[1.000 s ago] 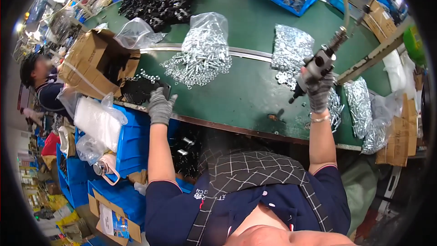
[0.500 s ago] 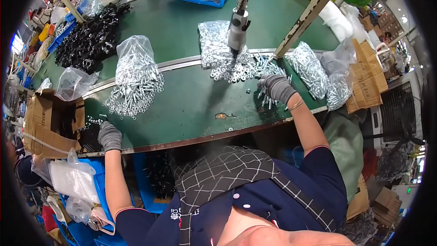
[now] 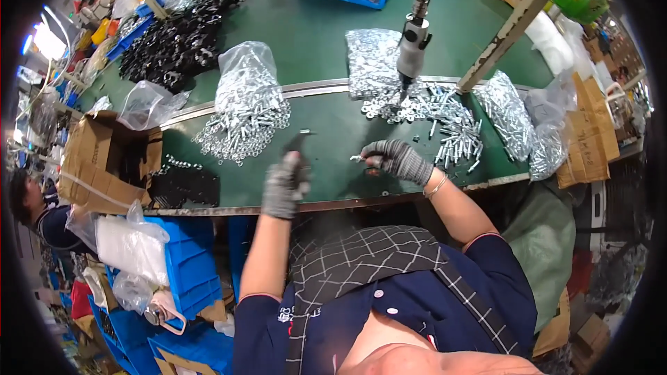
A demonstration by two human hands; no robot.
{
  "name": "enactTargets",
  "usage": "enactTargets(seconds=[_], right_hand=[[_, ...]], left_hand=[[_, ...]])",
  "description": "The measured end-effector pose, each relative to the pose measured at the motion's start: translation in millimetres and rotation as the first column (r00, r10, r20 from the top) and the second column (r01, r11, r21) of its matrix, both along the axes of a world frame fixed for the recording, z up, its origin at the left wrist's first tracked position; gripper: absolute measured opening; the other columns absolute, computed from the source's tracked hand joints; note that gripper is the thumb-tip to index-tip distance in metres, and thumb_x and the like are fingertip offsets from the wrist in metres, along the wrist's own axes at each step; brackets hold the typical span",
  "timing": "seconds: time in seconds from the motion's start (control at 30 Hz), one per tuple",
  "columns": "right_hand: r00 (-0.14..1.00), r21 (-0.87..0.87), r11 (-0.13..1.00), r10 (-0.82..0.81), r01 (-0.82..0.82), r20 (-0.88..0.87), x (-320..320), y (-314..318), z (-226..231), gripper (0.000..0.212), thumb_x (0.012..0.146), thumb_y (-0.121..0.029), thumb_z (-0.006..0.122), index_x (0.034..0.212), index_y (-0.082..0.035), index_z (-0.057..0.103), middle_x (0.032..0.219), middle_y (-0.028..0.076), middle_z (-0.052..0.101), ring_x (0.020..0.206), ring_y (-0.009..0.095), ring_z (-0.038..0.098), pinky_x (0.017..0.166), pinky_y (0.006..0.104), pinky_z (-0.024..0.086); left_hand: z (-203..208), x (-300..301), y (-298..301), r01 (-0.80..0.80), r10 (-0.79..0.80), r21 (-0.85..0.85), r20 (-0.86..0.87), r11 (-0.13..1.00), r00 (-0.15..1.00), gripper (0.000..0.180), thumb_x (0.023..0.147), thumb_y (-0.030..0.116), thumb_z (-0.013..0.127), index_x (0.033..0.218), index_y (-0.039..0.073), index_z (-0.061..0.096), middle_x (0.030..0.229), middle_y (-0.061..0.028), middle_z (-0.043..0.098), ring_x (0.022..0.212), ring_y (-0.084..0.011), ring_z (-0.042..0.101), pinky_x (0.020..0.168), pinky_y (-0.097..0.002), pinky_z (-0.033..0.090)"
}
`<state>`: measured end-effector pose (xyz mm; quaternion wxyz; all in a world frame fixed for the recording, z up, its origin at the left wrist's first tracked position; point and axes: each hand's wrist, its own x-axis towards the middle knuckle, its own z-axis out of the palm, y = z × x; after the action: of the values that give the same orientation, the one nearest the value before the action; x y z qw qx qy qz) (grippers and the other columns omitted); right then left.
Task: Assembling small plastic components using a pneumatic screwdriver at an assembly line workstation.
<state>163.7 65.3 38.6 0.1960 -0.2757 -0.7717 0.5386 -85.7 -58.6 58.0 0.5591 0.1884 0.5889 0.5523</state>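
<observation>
My left hand [image 3: 286, 184], in a grey knit glove and smeared by motion, is closed on a thin black part [image 3: 299, 143] above the green table. A small silver piece [image 3: 304, 132] shows at the part's far end; I cannot tell if the two are joined. To the right, my gloved right hand [image 3: 399, 161] pinches a small silver bolt [image 3: 357, 158] between thumb and fingers. Loose bolts [image 3: 460, 140] lie just right of it, with silver washers [image 3: 389, 108] beyond. A power screwdriver [image 3: 413, 45] hangs tip down over the washers.
Sleeves and nuts spill from a clear bag [image 3: 248, 76] at centre left. An open cardboard box [image 3: 90, 170] stands at the left beside flat black parts [image 3: 184, 187]. A metal post [image 3: 507, 28] rises at right, near bagged bolts [image 3: 507, 112]. Black parts [image 3: 174, 45] are heaped far left.
My left hand has moved right from the black parts by the box, carrying one. The right hand has left the bolts and come toward the middle with a bolt. The view has shifted left.
</observation>
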Motion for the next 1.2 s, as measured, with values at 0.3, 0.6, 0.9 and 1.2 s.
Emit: enactTargets(seconds=[0.3,0.6,0.9,1.2], right_hand=[[0.988,-0.430,0.897,0.035,-0.098,-0.153,-18.2,-25.9,6.0,0.022,0.084,-0.017,0.063,0.095,0.002,0.063,0.075,0.001,0.062,0.068,0.009,0.054,0.064,0.0248,0.046],[0.977,-0.627,0.767,-0.002,-0.134,-0.211,-16.6,-25.4,1.8,0.021,0.084,-0.020,0.063,0.092,0.000,0.064,0.070,0.001,0.059,0.062,0.008,0.051,0.058,0.0223,0.042],[0.942,-0.691,0.694,-0.053,-0.204,-0.331,-20.6,-30.8,-1.8,0.019,0.085,-0.018,0.062,0.090,0.000,0.061,0.068,0.002,0.058,0.062,0.008,0.050,0.056,0.0221,0.042],[0.941,-0.332,0.936,-0.211,0.115,-0.266,-23.2,-39.1,8.2,0.016,0.086,-0.017,0.060,0.088,-0.001,0.058,0.071,0.002,0.058,0.063,0.008,0.053,0.057,0.0218,0.043]], left_hand=[[-24.2,42.8,10.1,0.147,-0.153,0.044,0.311,0.988,0.938,0.032,0.083,0.043,0.061,0.085,0.012,0.056,0.060,0.0016,0.054,0.040,-0.0078,0.048,0.033,-0.0161,0.033],[-38.9,47.6,0.7,0.149,-0.194,0.128,0.490,0.980,0.850,0.033,0.084,0.040,0.061,0.094,0.009,0.056,0.069,0.0022,0.054,0.049,-0.0064,0.051,0.036,-0.0146,0.034],[-44.4,55.0,4.0,0.195,-0.271,0.199,0.506,0.961,0.819,0.036,0.083,0.041,0.061,0.096,0.008,0.055,0.072,0.0023,0.054,0.052,-0.0054,0.052,0.038,-0.0143,0.036],[-68.5,57.6,9.8,0.152,-0.341,0.326,0.668,0.933,0.662,0.038,0.087,0.042,0.055,0.099,0.006,0.055,0.068,-0.0042,0.057,0.057,-0.0087,0.055,0.039,-0.0158,0.038]])
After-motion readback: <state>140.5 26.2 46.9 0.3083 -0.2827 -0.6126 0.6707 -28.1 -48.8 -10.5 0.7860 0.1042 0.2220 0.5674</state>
